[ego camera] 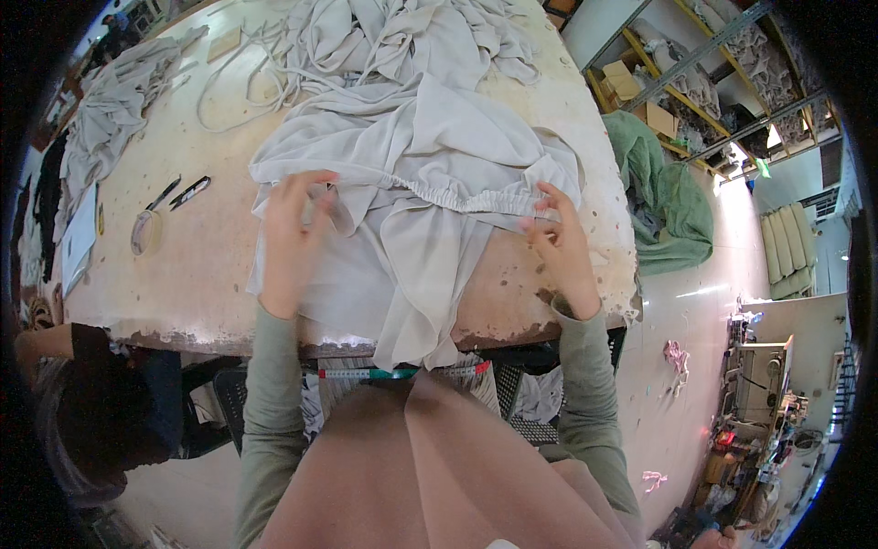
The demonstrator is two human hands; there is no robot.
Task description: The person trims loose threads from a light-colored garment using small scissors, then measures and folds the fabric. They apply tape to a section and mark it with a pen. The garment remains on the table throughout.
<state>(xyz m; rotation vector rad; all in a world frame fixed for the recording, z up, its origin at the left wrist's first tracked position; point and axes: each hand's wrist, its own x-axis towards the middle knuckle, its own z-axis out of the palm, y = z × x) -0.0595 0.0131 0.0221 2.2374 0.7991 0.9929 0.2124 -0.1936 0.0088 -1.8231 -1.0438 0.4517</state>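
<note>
A light grey garment [439,130] of thin cloth lies rumpled on the worktable before me. Its gathered elastic band [453,199] runs crosswise between my hands, and a loose cloth panel [422,274] drapes down over the front edge. At the band's left side is my left hand [295,233], motion-blurred, fingers curved over the cloth; whether it grips is unclear. My right hand [566,240] is at the band's right end, index finger and thumb spread around it. Its other fingertips are partly hidden, so a hold cannot be made out.
More grey cloth [411,34] is heaped at the back, beside thin cords [257,75]. On the left lie a tape roll [145,232], a pen-like tool [163,192] and thread snips [191,192]. A tape measure [391,374] crosses my lap. Green sacking [658,192] stands right of the worktable [192,288].
</note>
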